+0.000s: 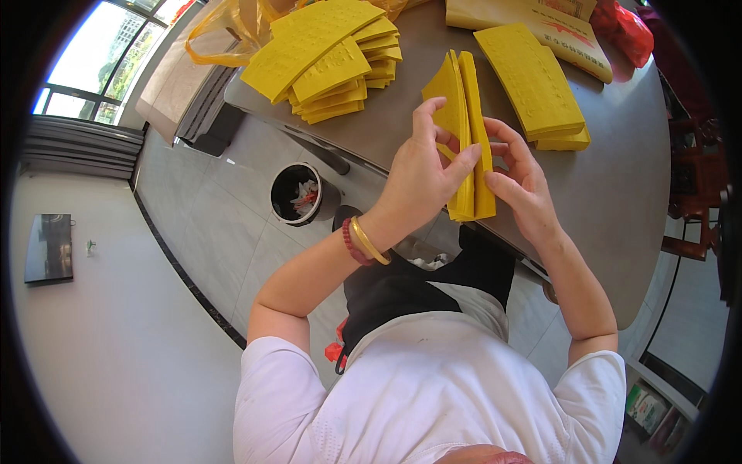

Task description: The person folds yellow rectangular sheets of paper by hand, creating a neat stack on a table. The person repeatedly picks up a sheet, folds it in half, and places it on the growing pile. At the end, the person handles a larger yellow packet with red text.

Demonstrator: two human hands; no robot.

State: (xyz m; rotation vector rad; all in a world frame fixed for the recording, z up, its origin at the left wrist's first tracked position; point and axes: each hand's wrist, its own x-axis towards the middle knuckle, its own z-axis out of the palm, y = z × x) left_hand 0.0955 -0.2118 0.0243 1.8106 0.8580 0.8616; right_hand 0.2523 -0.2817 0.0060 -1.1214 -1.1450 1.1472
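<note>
Two upright bundles of yellow paper (478,145) stand side by side at the table's near edge, between my hands. My left hand (432,156), with a gold bangle and a red bead bracelet at its wrist, grips the left bundle, its thumb at the gap between the two. My right hand (519,174) holds the right bundle by its outer side, thumb and fingers bent. To the right lies a stack of embossed yellow paper (533,87). A larger fanned pile of yellow paper (330,64) lies to the left.
The grey table (614,191) has a rounded right end. On it are an orange plastic bag (223,46), a printed paper wrapper (579,46) and a red plastic bag (623,35). A waste bin (322,200) stands on the floor at left; wooden furniture (690,174) stands at right.
</note>
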